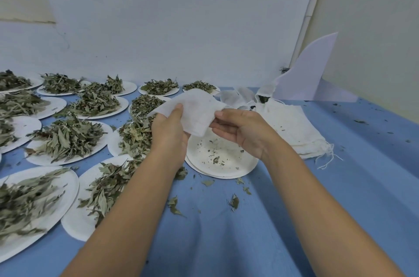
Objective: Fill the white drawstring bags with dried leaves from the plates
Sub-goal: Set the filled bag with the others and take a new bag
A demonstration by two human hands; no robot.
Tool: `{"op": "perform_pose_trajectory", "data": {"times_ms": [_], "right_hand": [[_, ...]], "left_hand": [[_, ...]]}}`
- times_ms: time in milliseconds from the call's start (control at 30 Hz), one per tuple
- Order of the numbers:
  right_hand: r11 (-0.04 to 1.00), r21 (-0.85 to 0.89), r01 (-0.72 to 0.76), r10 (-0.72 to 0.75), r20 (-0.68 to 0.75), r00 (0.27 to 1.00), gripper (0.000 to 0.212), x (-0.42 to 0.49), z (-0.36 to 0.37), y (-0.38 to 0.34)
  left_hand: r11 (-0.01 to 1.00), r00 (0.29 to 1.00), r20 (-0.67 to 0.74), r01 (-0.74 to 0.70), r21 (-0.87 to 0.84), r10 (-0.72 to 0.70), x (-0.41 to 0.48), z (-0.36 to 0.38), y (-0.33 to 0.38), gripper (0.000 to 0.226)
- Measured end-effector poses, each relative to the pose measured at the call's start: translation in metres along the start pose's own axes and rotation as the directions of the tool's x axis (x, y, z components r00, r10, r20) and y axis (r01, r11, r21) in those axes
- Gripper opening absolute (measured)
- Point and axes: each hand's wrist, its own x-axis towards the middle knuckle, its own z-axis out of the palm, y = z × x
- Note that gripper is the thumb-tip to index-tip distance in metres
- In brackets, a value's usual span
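White paper plates (pixel 68 138) heaped with dried leaves (pixel 65 136) cover the left of the blue table (pixel 340 186); one stack of plates (pixel 226 158) near the middle holds only crumbs; a pile of flat white bags (pixel 297 131) lies to its right, touching the stack's edge. A white drawstring bag (pixel 192 111) is held above that stack, looking flat, its long axis running from upper left down to lower right; the left hand (pixel 170 133) pinches its near edge, thumb on top; the right hand (pixel 240 129) grips its right end with curled fingers.
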Motion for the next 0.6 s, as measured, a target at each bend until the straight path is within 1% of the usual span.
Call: {"op": "perform_pose_trajectory", "data": {"times_ms": [33, 67, 100, 133, 167, 200, 233, 267, 300, 333, 367, 400, 467, 500, 567, 600], "right_hand": [[0.999, 0.039, 0.005, -0.003, -0.042, 0.999, 0.004, 0.0, 0.002, 0.0], [0.997, 0.077, 0.02, -0.013, -0.09, 0.996, 0.003, 0.001, 0.003, -0.001], [0.994, 0.099, 0.045, -0.03, -0.147, 0.989, 0.003, 0.001, 0.004, -0.002], [0.992, 0.097, 0.08, -0.059, -0.205, 0.977, 0.002, 0.002, 0.004, -0.002], [0.991, 0.068, 0.118, -0.097, -0.253, 0.962, 0.002, 0.002, 0.004, -0.003], [0.988, 0.024, 0.155, -0.142, -0.285, 0.948, 0.003, 0.003, 0.004, -0.003], [0.983, -0.024, 0.185, -0.183, -0.298, 0.937, 0.003, 0.003, 0.005, -0.002], [0.976, -0.068, 0.206, -0.217, -0.291, 0.932, 0.005, 0.003, 0.006, -0.002], [0.968, -0.112, 0.223, -0.245, -0.264, 0.933, 0.007, 0.002, 0.008, -0.002], [0.958, -0.157, 0.239, -0.27, -0.222, 0.937, 0.01, 0.001, 0.01, -0.002], [0.947, -0.199, 0.253, -0.289, -0.176, 0.941, 0.011, -0.001, 0.012, -0.003], [0.935, -0.235, 0.266, -0.303, -0.14, 0.943, 0.011, -0.002, 0.015, -0.003], [0.894, -0.337, 0.297, -0.349, -0.107, 0.931, 0.006, -0.004, 0.017, -0.005], [0.865, -0.391, 0.315, -0.377, -0.091, 0.922, 0.005, -0.004, 0.018, -0.006], [0.832, -0.446, 0.33, -0.398, -0.065, 0.915, 0.005, -0.005, 0.021, -0.006], [0.811, -0.485, 0.327, -0.41, -0.073, 0.909, 0.005, -0.005, 0.021, -0.005]], "left_hand": [[0.997, 1.0, 0.019, 0.023, 0.075, -0.024, 0.001, -0.002, 0.002, 0.014], [0.979, 0.999, 0.023, 0.041, 0.202, -0.046, 0.0, -0.004, 0.005, 0.014], [0.931, 0.999, 0.019, 0.036, 0.364, -0.046, 0.0, -0.007, 0.007, 0.021], [0.857, 1.0, 0.013, -0.005, 0.516, -0.002, 0.0, -0.011, 0.008, 0.03], [0.771, 0.995, 0.023, -0.088, 0.631, 0.094, 0.001, -0.014, 0.008, 0.037], [0.678, 0.971, 0.06, -0.205, 0.706, 0.231, 0.001, -0.016, 0.008, 0.041], [0.579, 0.921, 0.13, -0.336, 0.743, 0.368, -0.001, -0.015, 0.008, 0.04], [0.482, 0.858, 0.223, -0.455, 0.749, 0.464, -0.003, -0.013, 0.009, 0.034], [0.399, 0.8, 0.326, -0.55, 0.734, 0.504, -0.006, -0.009, 0.01, 0.025], [0.331, 0.76, 0.417, -0.612, 0.718, 0.499, -0.008, -0.005, 0.01, 0.017], [0.278, 0.738, 0.479, -0.642, 0.714, 0.475, -0.008, -0.002, 0.008, 0.015], [0.247, 0.735, 0.509, -0.649, 0.719, 0.449, -0.008, -0.001, 0.006, 0.018], [0.215, 0.741, 0.518, -0.64, 0.738, 0.427, -0.005, -0.002, 0.003, 0.02], [0.185, 0.739, 0.525, -0.637, 0.748, 0.423, -0.005, -0.003, 0.002, 0.018], [0.11, 0.733, 0.55, -0.634, 0.766, 0.401, -0.005, -0.005, 0.0, 0.017], [0.075, 0.732, 0.551, -0.625, 0.777, 0.401, -0.005, -0.005, 0.0, 0.018]]}}
